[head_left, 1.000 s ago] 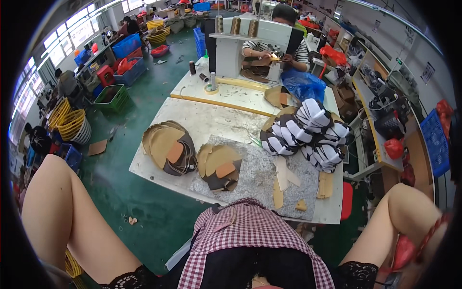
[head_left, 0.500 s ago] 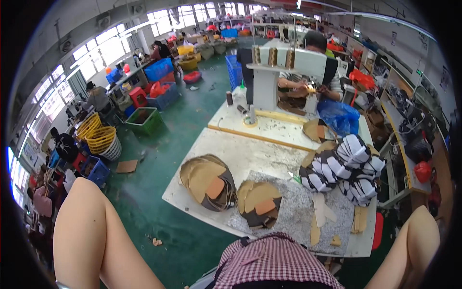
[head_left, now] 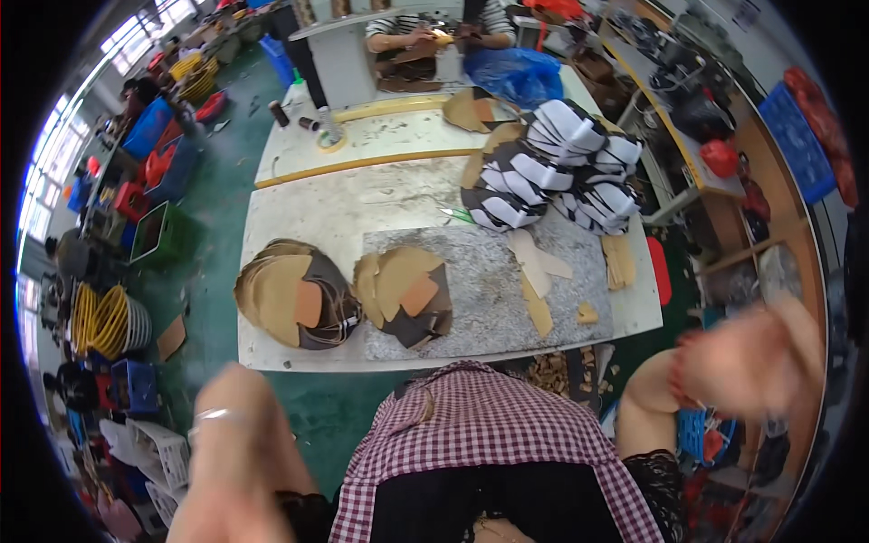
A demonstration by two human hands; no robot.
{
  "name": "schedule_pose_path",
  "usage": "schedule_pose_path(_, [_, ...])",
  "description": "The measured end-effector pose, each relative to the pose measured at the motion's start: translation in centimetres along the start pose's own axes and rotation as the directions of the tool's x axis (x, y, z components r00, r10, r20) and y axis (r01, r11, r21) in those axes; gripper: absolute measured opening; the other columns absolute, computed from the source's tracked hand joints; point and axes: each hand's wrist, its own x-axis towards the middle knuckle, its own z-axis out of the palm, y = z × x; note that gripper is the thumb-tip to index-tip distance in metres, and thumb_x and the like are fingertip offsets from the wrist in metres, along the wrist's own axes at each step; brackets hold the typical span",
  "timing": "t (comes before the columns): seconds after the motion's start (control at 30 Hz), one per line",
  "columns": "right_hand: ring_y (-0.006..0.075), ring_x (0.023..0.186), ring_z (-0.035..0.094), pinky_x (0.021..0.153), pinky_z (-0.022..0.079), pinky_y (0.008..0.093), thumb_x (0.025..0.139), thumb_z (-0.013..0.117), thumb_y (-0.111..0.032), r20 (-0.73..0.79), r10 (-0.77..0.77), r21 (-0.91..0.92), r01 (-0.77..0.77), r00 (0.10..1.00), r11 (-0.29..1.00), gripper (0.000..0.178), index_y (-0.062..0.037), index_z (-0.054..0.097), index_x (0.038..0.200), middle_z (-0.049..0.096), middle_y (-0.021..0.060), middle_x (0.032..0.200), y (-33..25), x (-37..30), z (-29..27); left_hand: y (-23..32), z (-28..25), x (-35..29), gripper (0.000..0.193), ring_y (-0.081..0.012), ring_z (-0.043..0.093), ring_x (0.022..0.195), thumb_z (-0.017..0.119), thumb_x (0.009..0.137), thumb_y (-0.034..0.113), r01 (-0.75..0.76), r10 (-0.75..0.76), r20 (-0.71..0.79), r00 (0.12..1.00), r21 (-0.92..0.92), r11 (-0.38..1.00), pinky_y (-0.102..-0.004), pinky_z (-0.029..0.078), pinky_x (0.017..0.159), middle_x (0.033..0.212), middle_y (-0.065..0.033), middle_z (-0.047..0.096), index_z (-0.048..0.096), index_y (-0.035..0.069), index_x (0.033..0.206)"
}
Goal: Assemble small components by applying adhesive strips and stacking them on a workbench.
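My left hand [head_left: 222,493], with a silver bracelet at the wrist, is a blur at the lower left, off the table. Out past the table's right side is my right hand [head_left: 756,366], also smeared by motion, with a red bracelet. Neither hand touches the work pieces, and their fingers cannot be made out. On the white table [head_left: 308,208] lie two stacks of tan and dark brown pieces with orange patches, a larger left stack [head_left: 272,290] and a smaller right stack [head_left: 385,281]. Black-and-white bundles [head_left: 561,136] are heaped at the right.
A grey mottled board [head_left: 489,290] holds white and tan scraps [head_left: 534,262]. Beyond it, a co-worker's hands [head_left: 425,38] work behind a white sewing machine [head_left: 330,68], near a blue plastic bag [head_left: 516,77]. Shelving [head_left: 652,100] runs along the right; crates [head_left: 163,233] stand on the left floor.
My view has tilted downward and turned right, so the table sits higher and more to the left. Both my hands have come into sight, lowered from near the camera. The stacks stay in place.
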Motion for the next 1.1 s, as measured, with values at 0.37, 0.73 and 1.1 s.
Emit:
schedule_pose_path(0.37, [0.033, 0.09, 0.054, 0.08, 0.043, 0.0393, 0.069, 0.069, -0.018, 0.335, 0.936, -0.942, 0.057, 0.105, 0.33, 0.041, -0.002, 0.057, 0.105, 0.057, 0.0173, 0.096, 11.8, -28.9, -18.7, 18.1, 1.3, -26.0, 0.038, -0.0331, 0.05, 0.103, 0.062, 0.07, 0.003, 0.718, -0.689, 0.636, -0.347, 0.653, 0.241, -0.0404, 0.04, 0.088, 0.109, -0.0145, 0.054, 0.055, 0.001, 0.107])
schedule_pose_path(0.73, [0.0341, 0.08, 0.057, 0.069, 0.046, 0.0397, 0.069, 0.07, -0.026, 0.456, 0.863, -0.843, -0.417, -0.217, 0.34, 0.044, -0.0018, 0.054, 0.102, 0.057, 0.0152, 0.082, 15.5, -25.5, -13.8, 23.4, 10.4, -26.4, 0.042, -0.0349, 0.048, 0.105, 0.061, 0.071, 0.002, 0.682, -0.704, 0.567, -0.427, 0.714, 0.16, -0.0413, 0.039, 0.091, 0.112, -0.0164, 0.051, 0.052, 0.0, 0.112])
schedule_pose_path(1.1, [0.0304, 0.07, 0.062, 0.064, 0.048, 0.0409, 0.074, 0.067, -0.021, 0.448, 0.893, -0.807, -0.449, -0.04, 0.384, 0.036, 0.0018, 0.06, 0.1, 0.064, 0.0146, 0.08, 18.7, -33.4, -11.3, 24.7, 8.8, -24.1, 0.043, -0.0356, 0.05, 0.104, 0.061, 0.072, 0.004, 0.649, -0.703, 0.463, -0.54, 0.761, 0.003, -0.0405, 0.042, 0.089, 0.111, -0.0183, 0.054, 0.052, 0.001, 0.114])
